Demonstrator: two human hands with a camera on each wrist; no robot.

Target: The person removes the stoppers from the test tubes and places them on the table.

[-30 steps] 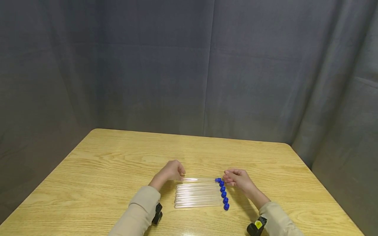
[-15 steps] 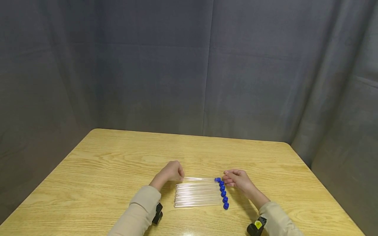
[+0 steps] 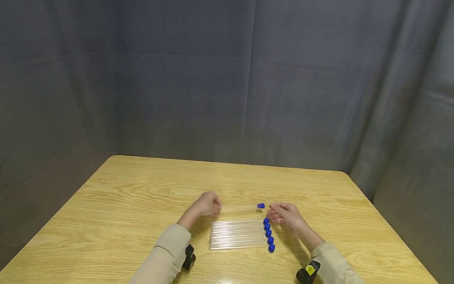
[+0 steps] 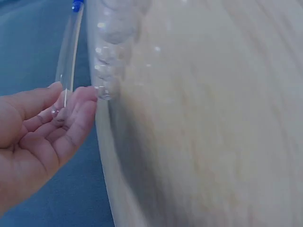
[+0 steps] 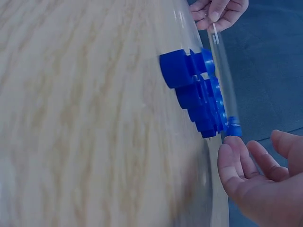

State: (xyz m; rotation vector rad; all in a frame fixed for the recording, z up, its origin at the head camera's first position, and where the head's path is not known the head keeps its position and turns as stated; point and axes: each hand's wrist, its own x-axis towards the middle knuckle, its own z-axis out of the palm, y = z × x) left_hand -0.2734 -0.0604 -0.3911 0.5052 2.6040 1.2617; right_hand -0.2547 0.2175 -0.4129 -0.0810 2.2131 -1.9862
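Between thumb and fingers, my left hand (image 3: 208,204) pinches the rounded end of a clear test tube (image 4: 70,49). A blue cap (image 3: 261,206) sits on the tube's other end, pointing right. The tube is raised off the table, roughly level. My right hand (image 3: 286,215) is just right of that cap, its fingers loosely bent with nothing between them. In the right wrist view, the capped end (image 5: 234,127) is close to the right fingertips; whether they touch is unclear. Nearer the person lies a row of several clear tubes (image 3: 237,235), with blue caps (image 3: 268,233) along their right ends.
The pale wooden table (image 3: 142,189) has rounded far corners. Dark grey curtains (image 3: 184,98) hang behind it and at both sides. A black wrist camera (image 3: 189,258) is strapped at the left cuff, another camera (image 3: 307,273) at the right cuff.
My left hand has lifted the farthest tube from the row and shifted it away from the person, its blue cap going with it. My right hand has stayed almost still.
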